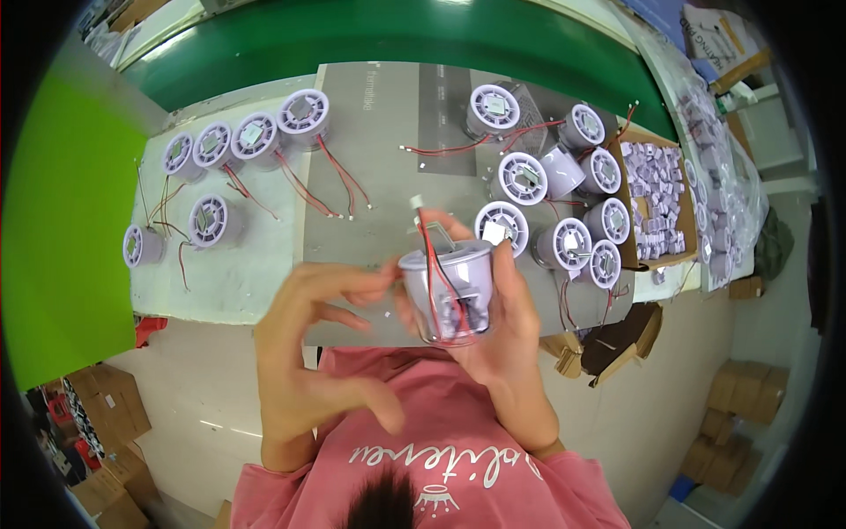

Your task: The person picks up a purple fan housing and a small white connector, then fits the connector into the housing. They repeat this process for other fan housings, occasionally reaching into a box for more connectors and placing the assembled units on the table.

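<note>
While the right hand (pixel 511 322) holds it up, the lilac cup-shaped plastic unit (pixel 446 271): raised over the near side of the flat grey mat (pixel 374 181), wide rim upward, fingers and thumb wrapped around its wall
Left hand (pixel 304 339): wide, thumb well apart from the fingers, somewhat blurred; the index fingertip is at the unit's left rim, but whether it touches or pinches anything I cannot tell
Thin red and black wires (pixel 430 251): running up the side facing the camera to a small white plug (pixel 417 203) above the rim
Lower wall: dark parts show near the base; too small to identify
Left side: six lilac round units with slotted tops (pixel 256 135) stand on the pale work surface (pixel 242 282) and the mat's edge, some with leads trailing loose
Right side: a closer cluster of similar lilac units (pixel 523 178), most face up, one lying on its side (pixel 562 172)
Brown cardboard carton (pixel 670 261): beside the cluster, holding many small lilac plastic pieces (pixel 656 194)
Progress: the held unit looks partly assembled, its wires already present; which group is finished, and what remains, I cannot tell
</note>
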A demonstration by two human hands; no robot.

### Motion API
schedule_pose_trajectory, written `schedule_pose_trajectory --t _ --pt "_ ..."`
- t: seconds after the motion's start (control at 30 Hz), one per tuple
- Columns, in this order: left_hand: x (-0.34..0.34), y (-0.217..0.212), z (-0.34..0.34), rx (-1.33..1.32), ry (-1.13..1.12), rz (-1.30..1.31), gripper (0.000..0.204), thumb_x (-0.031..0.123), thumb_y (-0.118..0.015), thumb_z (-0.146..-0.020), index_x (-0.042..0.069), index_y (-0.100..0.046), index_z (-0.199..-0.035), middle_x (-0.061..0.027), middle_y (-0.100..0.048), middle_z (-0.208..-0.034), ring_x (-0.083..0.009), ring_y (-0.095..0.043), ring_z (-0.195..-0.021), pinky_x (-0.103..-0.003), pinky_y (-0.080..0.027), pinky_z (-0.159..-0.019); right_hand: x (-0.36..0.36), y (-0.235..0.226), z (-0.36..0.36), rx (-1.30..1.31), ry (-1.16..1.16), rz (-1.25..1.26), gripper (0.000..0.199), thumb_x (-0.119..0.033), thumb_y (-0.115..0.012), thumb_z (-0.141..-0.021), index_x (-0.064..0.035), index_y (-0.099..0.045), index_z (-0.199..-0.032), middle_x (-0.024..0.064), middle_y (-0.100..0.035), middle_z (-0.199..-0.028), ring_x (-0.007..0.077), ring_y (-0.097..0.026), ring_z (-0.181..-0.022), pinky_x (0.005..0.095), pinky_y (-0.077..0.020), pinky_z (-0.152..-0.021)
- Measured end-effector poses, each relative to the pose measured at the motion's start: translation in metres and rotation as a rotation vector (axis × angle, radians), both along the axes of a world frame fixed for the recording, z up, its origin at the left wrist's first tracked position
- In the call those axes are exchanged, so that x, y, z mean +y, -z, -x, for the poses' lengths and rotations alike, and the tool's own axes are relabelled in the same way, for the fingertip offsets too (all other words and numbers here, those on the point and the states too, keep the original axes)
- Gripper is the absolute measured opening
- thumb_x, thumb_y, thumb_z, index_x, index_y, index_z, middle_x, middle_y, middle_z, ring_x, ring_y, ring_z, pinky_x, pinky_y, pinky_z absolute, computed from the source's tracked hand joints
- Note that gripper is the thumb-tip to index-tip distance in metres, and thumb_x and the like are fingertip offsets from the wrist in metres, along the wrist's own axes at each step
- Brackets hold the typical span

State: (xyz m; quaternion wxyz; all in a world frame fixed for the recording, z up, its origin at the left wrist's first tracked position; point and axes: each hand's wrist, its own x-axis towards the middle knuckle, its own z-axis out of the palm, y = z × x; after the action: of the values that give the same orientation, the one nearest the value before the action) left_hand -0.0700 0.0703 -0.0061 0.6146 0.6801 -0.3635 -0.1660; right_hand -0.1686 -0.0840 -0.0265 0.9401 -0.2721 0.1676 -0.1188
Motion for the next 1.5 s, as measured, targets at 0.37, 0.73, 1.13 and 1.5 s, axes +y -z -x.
schedule_pose_trajectory --t 0.37,0.73,1.13,1.5 --pt "-0.037 0.024 -0.014 0.557 0.458 0.178 0.081 0.013 -0.093 -0.057 -0.001 -0.055 -0.128 -0.0142 -0.053 -0.137 -0.0219 -0.053 -0.123 -0.038 -0.041 -0.104 0.007 -0.01 -0.005 0.229 0.11 0.491 0.085 -0.069 -0.015 -0.096 -0.0053 -0.016 -0.153 0.015 -0.057 -0.115 0.0187 -0.062 -0.072 0.0294 -0.0493 -0.063" --pt "-0.038 0.006 0.007 0.386 0.078 0.035 0.078 0.009 -0.092 -0.061 0.004 -0.047 -0.125 -0.008 -0.064 -0.112 -0.0156 -0.062 -0.105 -0.031 -0.052 -0.089 -0.01 -0.045 0.023 0.012 0.325 1.884 0.035 -0.015 -0.083 -0.064 -0.0067 -0.067 -0.094 0.009 -0.064 -0.112 0.0292 -0.056 -0.101 0.0406 -0.0461 -0.084" --pt "-0.038 -0.006 0.019 0.416 0.069 0.101 0.082 0.012 -0.095 -0.054 -0.001 -0.051 -0.123 -0.0112 -0.064 -0.114 -0.0172 -0.063 -0.106 -0.031 -0.051 -0.093 -0.031 -0.023 0.043 -0.09 0.342 0.773 0.073 0.001 -0.077 -0.073 -0.0005 -0.04 -0.136 0.0018 -0.053 -0.073 0.0129 -0.05 -0.065 0.0241 -0.0391 -0.061" --pt "-0.038 -0.002 0.018 0.212 0.08 0.042 0.087 0.018 -0.098 -0.047 0.001 -0.056 -0.121 -0.0085 -0.064 -0.106 -0.0149 -0.064 -0.097 -0.029 -0.052 -0.087 -0.027 -0.045 0.047 0.115 0.451 1.677 0.038 -0.011 -0.086 -0.053 -0.0108 -0.078 -0.091 0.0015 -0.071 -0.092 0.0247 -0.063 -0.086 0.0322 -0.0519 -0.071"
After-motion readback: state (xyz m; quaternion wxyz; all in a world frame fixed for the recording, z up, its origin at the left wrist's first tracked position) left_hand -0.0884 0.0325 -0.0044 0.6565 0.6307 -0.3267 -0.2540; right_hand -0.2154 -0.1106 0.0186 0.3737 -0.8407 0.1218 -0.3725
